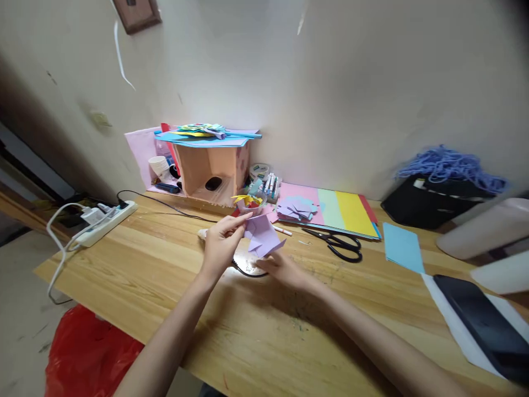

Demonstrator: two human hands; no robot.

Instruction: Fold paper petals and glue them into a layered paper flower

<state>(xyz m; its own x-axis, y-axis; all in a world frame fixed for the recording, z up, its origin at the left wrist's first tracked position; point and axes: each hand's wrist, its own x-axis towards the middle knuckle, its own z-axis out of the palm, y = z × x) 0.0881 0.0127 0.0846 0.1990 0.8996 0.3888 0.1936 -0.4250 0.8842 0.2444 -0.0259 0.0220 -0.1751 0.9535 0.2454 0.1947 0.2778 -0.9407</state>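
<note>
A folded lilac paper piece (pixel 264 234) is held just above the wooden table (pixel 165 275). My left hand (pixel 221 245) pinches its upper left corner with closed fingers. My right hand (pixel 281 268) grips its lower edge from below, fingers closed on the paper. Under the paper lies a round shiny object (pixel 247 267), partly hidden by both hands.
Black scissors (pixel 341 245) lie right of my hands, beside a stack of coloured paper sheets (pixel 339 209) with small lilac folded pieces (pixel 295 208). A light blue sheet (pixel 403 247), a dark tablet (pixel 483 322), a power strip (pixel 107 220), a cardboard box (pixel 210 165) and a red bag (pixel 86 353) surround the area.
</note>
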